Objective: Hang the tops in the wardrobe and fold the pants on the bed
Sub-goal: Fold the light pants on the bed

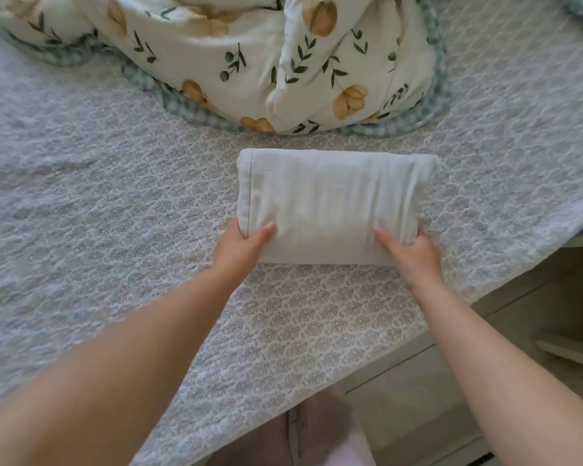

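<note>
Both hands on it. The folded pants [334,203] lie in a compact pale rectangle on the bed [115,203], just in front of the floral duvet [249,52]. The left hand [246,245] pinches the near left corner, thumb on top, fingers tucked beneath. The right hand [414,255] does likewise at the near right corner. This looks like the final tidy of the fold. To do it well: keep both corners level, press the layers flat together, and square the edges so nothing slides apart.
</note>
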{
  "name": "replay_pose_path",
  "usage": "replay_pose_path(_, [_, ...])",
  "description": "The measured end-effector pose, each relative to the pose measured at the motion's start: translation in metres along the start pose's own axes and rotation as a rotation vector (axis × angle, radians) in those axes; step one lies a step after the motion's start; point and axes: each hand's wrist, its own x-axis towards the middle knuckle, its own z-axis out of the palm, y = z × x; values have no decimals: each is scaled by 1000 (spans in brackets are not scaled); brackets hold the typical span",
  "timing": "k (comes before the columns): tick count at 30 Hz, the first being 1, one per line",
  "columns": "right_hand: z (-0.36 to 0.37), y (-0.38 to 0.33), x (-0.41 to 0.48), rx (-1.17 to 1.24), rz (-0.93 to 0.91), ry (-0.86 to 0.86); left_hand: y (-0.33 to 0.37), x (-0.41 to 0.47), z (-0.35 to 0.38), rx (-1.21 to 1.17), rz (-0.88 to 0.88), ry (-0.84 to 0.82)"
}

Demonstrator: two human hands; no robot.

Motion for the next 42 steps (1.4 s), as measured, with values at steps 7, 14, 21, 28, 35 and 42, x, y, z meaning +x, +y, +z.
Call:
replay_pose_path(7, [1, -3, 0, -152, -184, 164, 2, -6, -2, 126, 80, 113])
replay_pose_path(14, [-1, -6, 8, -410, -280, 222, 10, -3, 11, 387, 26, 286])
replay_pose_path(21, [-11, -4, 13, -229, -211, -33, -1, 3, 11, 405, 46, 252])
replay_pose_path(28, [1, -4, 15, -369, -408, 427, 18, 7, 20, 621, 305, 474])
replay_pose_path(35, [35, -20, 71, -778, -496, -67, 22, 44, 50, 1157, 453, 89])
replay_pose_path(42, [18, -23, 65, -337, -256, 223, 25, 38, 28, 252, -100, 416])
